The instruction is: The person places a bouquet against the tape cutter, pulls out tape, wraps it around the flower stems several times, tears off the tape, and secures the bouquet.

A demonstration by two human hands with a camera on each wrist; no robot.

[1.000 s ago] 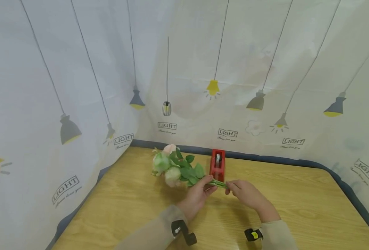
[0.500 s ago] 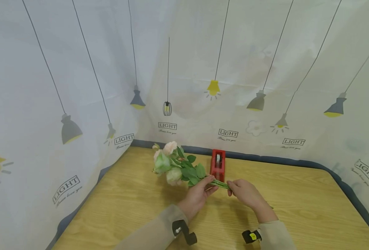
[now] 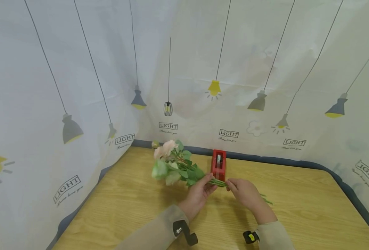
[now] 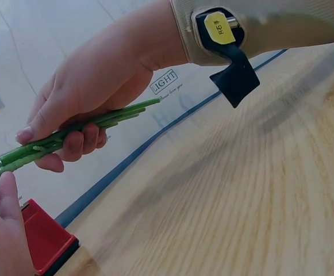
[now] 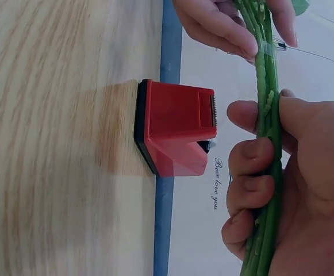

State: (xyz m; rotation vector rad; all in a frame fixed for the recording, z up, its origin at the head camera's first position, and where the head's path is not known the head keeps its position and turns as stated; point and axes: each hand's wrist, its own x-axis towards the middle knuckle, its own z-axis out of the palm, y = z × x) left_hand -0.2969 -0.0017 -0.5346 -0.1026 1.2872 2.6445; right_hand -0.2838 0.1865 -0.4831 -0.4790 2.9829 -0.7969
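A bouquet of pink, white and green flowers [image 3: 169, 161] with leafy green stems is held above the table, blooms to the left. My left hand [image 3: 197, 198] pinches the stems between thumb and fingers just below the leaves. Farther down, my right hand [image 3: 247, 196] has its fingers curled round the stem bundle [image 5: 268, 121], as the right wrist view shows. A band of clear tape [image 5: 267, 48] lies around the stems beside the left fingertips. The stem ends [image 4: 149, 104] poke out past the right hand. Just behind the stems stands a red tape dispenser [image 3: 219, 163].
The wooden table [image 3: 297, 198] ends at a dark blue border [image 3: 265, 158] at the back. A pale curtain [image 3: 190, 69] printed with lamps rises behind and on both sides. Black straps [image 3: 184, 232] sit on both wrists.
The bouquet has turned about its stems, so the pink blooms now show higher up and the green one lower. The stem ends have come into sight beyond my right wrist. Both hands keep their places.
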